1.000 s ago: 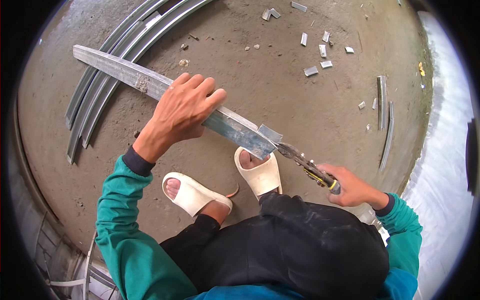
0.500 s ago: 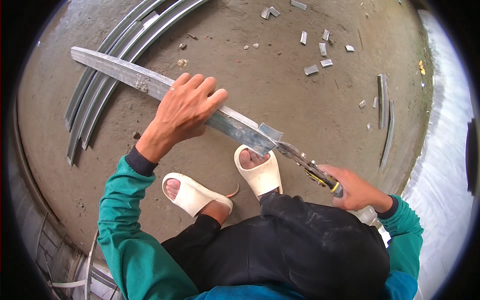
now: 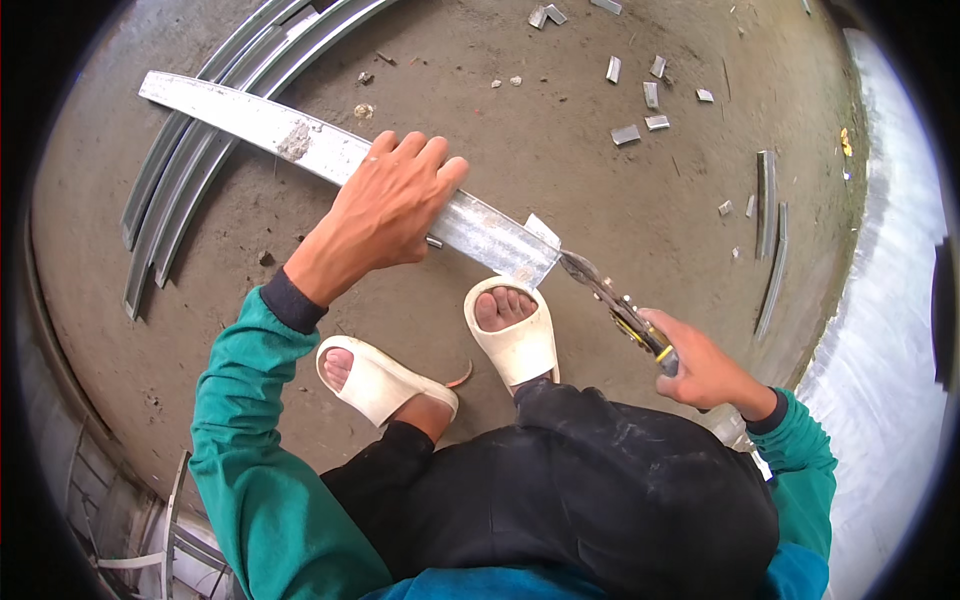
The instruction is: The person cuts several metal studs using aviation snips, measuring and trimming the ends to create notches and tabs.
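Note:
My left hand is wrapped over a long galvanised metal channel, which slants from the upper left down toward my right foot. A small flap of bent metal stands out from the upper edge at its near end. My right hand grips the handles of a pair of tin snips with dark and yellow grips. Their jaws meet the channel's near end; whether metal lies between the blades is too small to tell. A lump of dried dirt sticks to the channel's face.
Several long metal channels lie in a pile at the upper left. Short cut pieces are scattered on the dirt floor. Two narrow strips lie at right near a pale sheet. My sandals are below the channel's end.
The channel has rolled in my left hand, so its broad face now shows brighter. The right hand and snips have shifted slightly left and up.

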A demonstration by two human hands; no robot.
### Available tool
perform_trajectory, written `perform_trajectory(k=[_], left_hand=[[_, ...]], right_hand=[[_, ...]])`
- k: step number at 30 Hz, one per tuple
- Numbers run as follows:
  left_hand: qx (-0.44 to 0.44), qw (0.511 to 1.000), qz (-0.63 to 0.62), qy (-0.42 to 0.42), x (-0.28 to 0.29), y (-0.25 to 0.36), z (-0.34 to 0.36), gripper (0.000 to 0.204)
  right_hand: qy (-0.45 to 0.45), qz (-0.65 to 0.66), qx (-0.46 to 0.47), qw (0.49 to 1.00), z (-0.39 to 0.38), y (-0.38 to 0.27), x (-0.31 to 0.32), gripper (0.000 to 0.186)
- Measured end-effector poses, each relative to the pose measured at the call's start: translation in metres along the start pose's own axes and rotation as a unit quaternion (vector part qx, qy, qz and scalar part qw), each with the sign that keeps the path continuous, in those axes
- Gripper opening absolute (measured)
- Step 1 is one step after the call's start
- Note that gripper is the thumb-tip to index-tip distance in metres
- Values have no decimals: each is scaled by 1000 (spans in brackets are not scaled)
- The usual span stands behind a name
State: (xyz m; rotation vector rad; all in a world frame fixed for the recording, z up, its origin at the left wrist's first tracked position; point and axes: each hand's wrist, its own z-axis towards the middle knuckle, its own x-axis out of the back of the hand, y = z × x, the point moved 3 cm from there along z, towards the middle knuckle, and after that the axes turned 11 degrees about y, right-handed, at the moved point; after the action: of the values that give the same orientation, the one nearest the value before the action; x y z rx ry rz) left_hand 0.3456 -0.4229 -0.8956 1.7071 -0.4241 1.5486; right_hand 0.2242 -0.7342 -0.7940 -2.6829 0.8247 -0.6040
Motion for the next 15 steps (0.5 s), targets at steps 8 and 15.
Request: perform_trajectory(k=[8, 15], left_hand=[[-6, 1000, 5, -21, -14, -1, 3, 44], [9, 1000, 10, 21, -20, 0, 5, 42]], right_hand=[[-24, -12, -1, 1000, 17, 0, 2, 79], [-39, -31, 17, 999, 21, 6, 5, 79]])
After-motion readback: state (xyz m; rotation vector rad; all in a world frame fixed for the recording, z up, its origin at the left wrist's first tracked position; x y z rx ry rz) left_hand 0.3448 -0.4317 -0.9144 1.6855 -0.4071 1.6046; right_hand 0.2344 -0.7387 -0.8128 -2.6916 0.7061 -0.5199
